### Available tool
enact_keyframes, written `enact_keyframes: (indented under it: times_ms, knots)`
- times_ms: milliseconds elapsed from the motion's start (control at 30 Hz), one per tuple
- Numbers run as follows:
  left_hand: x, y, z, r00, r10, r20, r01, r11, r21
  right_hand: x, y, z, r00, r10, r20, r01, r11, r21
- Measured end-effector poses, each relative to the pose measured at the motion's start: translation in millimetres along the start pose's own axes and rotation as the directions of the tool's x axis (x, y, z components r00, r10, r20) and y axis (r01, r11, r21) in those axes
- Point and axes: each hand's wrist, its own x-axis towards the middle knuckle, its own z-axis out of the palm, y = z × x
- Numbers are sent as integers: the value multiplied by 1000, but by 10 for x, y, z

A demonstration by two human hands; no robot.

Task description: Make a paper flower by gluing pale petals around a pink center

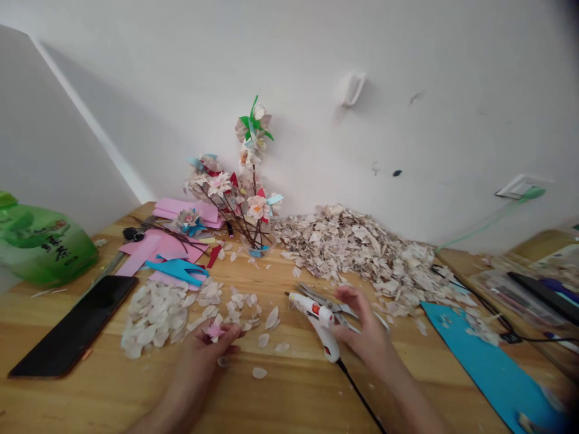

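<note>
My left hand (pixel 210 352) is closed on a small pink flower (pixel 215 331), pinched between thumb and fingers low over the table. Beside it lie a heap of pale petals (pixel 156 313) and several loose ones. My right hand (pixel 366 331) has its thumb and fingers apart around the back of a white glue gun (pixel 323 337), which lies on the table with its nozzle to the upper left. Whether the thumb touches the gun I cannot tell. Behind the gun lie scissors (pixel 312 296), partly hidden by the gun and my hand.
Finished flowers on twigs (pixel 253 208) stand in a clear cup at the back. A big pile of flakes (pixel 362 253) runs along the wall. A phone (pixel 75 325), blue cut paper (pixel 178 269), a green pouch (pixel 49 244) and a blue sheet (pixel 493 367) lie around. A black cord (pixel 362 398) trails forward.
</note>
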Motion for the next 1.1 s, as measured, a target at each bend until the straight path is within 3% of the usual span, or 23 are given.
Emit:
enact_keyframes:
  times_ms: [100,267,400,567,633,800,1100]
  knots:
    - [5,-17,16,1000,23,-13,-23,1000,2,-14,234,175,997,-13,80,26,985,-172]
    - [11,-9,31,999,47,20,-47,999,25,-4,306,411,999,-38,28,43,973,-227]
    - [7,12,38,991,127,35,-130,986,106,-106,207,447,999,10,34,-4,987,-159]
    - [-7,3,52,980,201,8,-200,969,145,-375,-83,508,956,104,275,-143,982,126]
    - [-20,12,59,974,227,3,-225,963,148,-443,-173,557,939,132,317,-196,964,181]
    - [-35,43,63,964,264,-9,-259,952,163,-481,-197,643,932,155,329,-229,953,199]
    - [-7,9,37,963,270,-19,-262,946,190,-483,-243,620,911,222,348,-303,931,201]
